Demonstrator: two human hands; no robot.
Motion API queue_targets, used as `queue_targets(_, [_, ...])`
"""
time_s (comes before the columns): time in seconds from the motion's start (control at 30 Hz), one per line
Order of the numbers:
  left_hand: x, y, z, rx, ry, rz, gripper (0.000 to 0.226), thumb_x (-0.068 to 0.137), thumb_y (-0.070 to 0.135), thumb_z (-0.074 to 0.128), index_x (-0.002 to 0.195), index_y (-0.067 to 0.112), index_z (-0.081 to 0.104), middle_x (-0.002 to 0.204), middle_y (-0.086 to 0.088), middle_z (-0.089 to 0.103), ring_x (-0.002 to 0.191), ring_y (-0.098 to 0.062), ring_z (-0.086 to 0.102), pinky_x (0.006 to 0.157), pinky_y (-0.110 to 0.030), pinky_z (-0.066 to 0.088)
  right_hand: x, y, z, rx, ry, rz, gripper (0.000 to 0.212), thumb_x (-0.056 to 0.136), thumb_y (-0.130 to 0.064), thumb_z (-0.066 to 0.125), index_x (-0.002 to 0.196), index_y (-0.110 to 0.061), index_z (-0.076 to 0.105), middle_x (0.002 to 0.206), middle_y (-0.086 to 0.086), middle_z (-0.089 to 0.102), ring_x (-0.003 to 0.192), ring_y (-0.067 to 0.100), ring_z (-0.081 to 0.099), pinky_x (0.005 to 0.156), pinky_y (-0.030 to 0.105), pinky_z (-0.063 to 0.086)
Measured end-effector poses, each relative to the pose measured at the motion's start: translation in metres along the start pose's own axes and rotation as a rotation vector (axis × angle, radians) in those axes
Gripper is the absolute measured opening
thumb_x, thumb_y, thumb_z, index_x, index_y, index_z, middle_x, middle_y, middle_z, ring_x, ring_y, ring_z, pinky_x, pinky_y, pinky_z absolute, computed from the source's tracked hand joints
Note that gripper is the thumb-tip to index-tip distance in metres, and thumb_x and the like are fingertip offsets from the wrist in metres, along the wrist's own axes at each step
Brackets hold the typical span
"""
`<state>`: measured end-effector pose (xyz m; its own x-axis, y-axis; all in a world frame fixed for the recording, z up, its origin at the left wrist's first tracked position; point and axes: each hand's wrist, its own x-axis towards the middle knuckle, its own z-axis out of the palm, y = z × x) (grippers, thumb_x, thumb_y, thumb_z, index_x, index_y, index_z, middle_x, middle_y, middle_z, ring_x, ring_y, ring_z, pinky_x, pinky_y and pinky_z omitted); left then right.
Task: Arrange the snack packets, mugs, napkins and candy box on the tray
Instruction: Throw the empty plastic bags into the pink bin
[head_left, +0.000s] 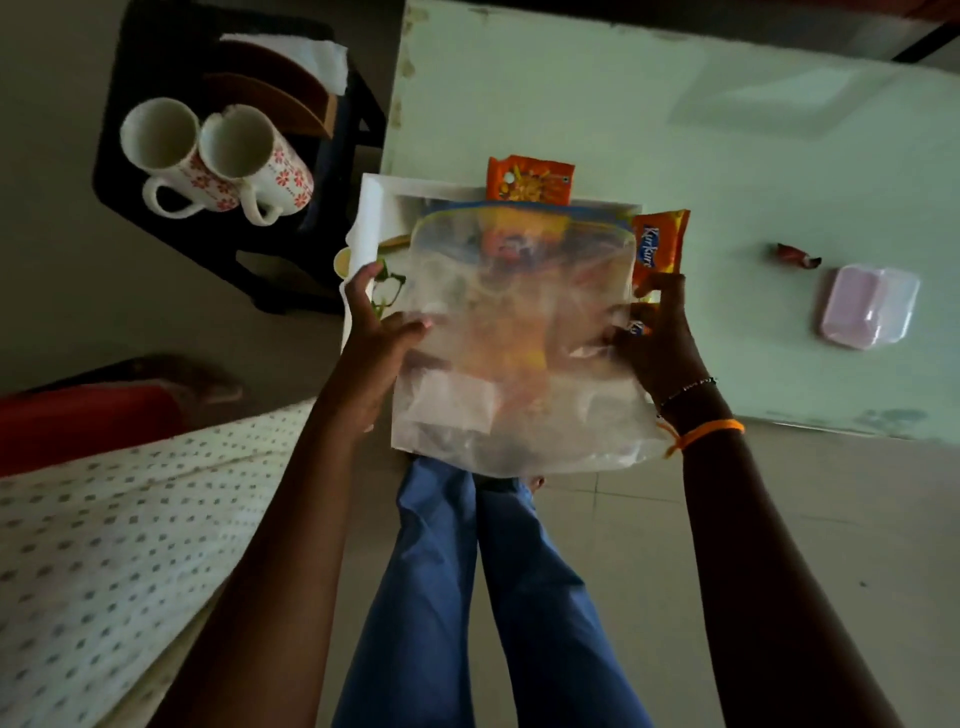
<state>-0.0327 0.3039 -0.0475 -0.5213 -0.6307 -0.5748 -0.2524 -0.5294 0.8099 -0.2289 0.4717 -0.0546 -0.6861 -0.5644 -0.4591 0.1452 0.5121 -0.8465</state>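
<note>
Now both hands grip a clear plastic bag (519, 338) above the white tray (371, 218) at the table's (727, 156) near edge: left hand (379, 338) and right hand (660, 332) fingers curl round its sides. Two orange snack packets (530, 179) poke out beyond the tray; the mugs (218, 156) sit on a black stool (156, 31), and the pink box (867, 306) has open table around it.

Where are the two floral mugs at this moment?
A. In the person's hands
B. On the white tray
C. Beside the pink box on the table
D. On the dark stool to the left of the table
D: both mugs stand side by side on the dark stool, apart from the tray, while the left hand and right hand hold a clear plastic bag.
</note>
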Motion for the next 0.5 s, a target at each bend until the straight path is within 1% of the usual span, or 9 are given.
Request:
queue_targets(0.07, [0.000, 0.002, 0.004, 0.066, -0.043, 0.064, 0.058, 0.077, 0.007, 0.059, 0.108, 0.052, 0.039, 0.120, -0.016, 0.058, 0.098, -0.024, 0.067, 0.062, -0.039, 0.059, 0.001, -0.002, -0.007, -0.008, 0.027, -0.053, 0.035, 0.080, 0.018, 0.049, 0.097, -0.011, 0.039, 0.086, 0.012, 0.055, 0.061, 0.005, 0.061, 0.047, 0.015, 0.051])
queue_targets(0.13, [0.003, 0.002, 0.006, 0.048, -0.083, 0.088, 0.052, 0.080, 0.001, 0.052, 0.107, 0.044, 0.045, 0.102, -0.012, 0.070, 0.084, -0.020, 0.070, 0.060, -0.032, 0.058, 0.000, -0.004, -0.014, -0.015, 0.043, -0.112, 0.024, 0.080, 0.018, 0.047, 0.089, -0.005, 0.051, 0.074, 0.004, 0.057, 0.056, -0.004, 0.060, 0.050, 0.013, 0.048])
queue_targets(0.2, [0.003, 0.003, 0.010, 0.091, -0.152, 0.082, 0.042, 0.083, -0.001, 0.047, 0.105, 0.034, 0.053, 0.081, 0.001, 0.074, 0.073, -0.014, 0.070, 0.063, -0.027, 0.057, -0.004, -0.007, -0.021, 0.021, -0.007, -0.104, 0.022, 0.084, 0.015, 0.046, 0.094, 0.003, 0.061, 0.072, -0.002, 0.060, 0.060, -0.004, 0.062, 0.056, 0.010, 0.049])
queue_targets(0.23, [0.003, 0.005, 0.011, 0.162, -0.182, 0.088, 0.040, 0.084, 0.000, 0.048, 0.105, 0.033, 0.058, 0.079, 0.006, 0.072, 0.077, -0.010, 0.069, 0.069, -0.026, 0.056, -0.007, -0.009, -0.026, 0.022, -0.050, -0.087, 0.027, 0.085, 0.013, 0.047, 0.105, 0.003, 0.061, 0.079, 0.000, 0.059, 0.070, 0.001, 0.062, 0.065, 0.010, 0.051])
queue_targets(0.3, [0.003, 0.012, 0.010, 0.304, -0.226, 0.123, 0.044, 0.080, 0.004, 0.056, 0.109, 0.038, 0.060, 0.085, 0.013, 0.065, 0.087, -0.001, 0.061, 0.079, -0.021, 0.050, -0.013, -0.012, -0.039, -0.090, -0.128, -0.070, 0.047, 0.081, 0.004, 0.060, 0.126, -0.008, 0.052, 0.102, 0.003, 0.054, 0.098, 0.010, 0.054, 0.089, 0.013, 0.046])
queue_targets(0.33, [0.002, 0.016, 0.010, 0.350, -0.243, 0.136, 0.051, 0.076, 0.006, 0.062, 0.114, 0.040, 0.057, 0.090, 0.013, 0.060, 0.088, 0.000, 0.057, 0.082, -0.018, 0.047, -0.015, -0.014, -0.046, -0.173, -0.143, -0.067, 0.060, 0.077, -0.002, 0.068, 0.131, -0.014, 0.047, 0.110, 0.003, 0.051, 0.105, 0.011, 0.049, 0.092, 0.009, 0.041])
queue_targets(0.4, [0.001, 0.025, 0.015, 0.471, -0.276, 0.137, 0.070, 0.069, 0.004, 0.072, 0.123, 0.040, 0.047, 0.093, 0.011, 0.051, 0.087, 0.000, 0.051, 0.082, -0.013, 0.045, -0.022, -0.018, -0.062, -0.335, -0.141, -0.060, 0.083, 0.066, -0.012, 0.079, 0.138, -0.021, 0.038, 0.111, 0.005, 0.047, 0.104, 0.012, 0.046, 0.083, 0.004, 0.037])
queue_targets(0.47, [-0.001, 0.034, 0.018, 0.730, -0.239, 0.201, 0.081, 0.064, 0.003, 0.077, 0.131, 0.034, 0.041, 0.087, 0.011, 0.049, 0.081, -0.002, 0.050, 0.078, -0.007, 0.043, -0.023, -0.022, -0.066, -0.517, -0.168, -0.081, 0.092, 0.061, -0.019, 0.082, 0.139, -0.020, 0.034, 0.107, 0.008, 0.044, 0.101, 0.017, 0.043, 0.084, 0.015, 0.034])
queue_targets(0.5, [-0.002, 0.037, 0.022, 0.857, -0.209, 0.256, 0.078, 0.064, 0.004, 0.077, 0.130, 0.028, 0.045, 0.085, 0.008, 0.051, 0.078, -0.006, 0.050, 0.075, -0.009, 0.043, -0.024, -0.024, -0.069, -0.612, -0.163, -0.086, 0.087, 0.061, -0.022, 0.083, 0.137, -0.019, 0.040, 0.106, 0.011, 0.047, 0.102, 0.022, 0.044, 0.087, 0.022, 0.034])
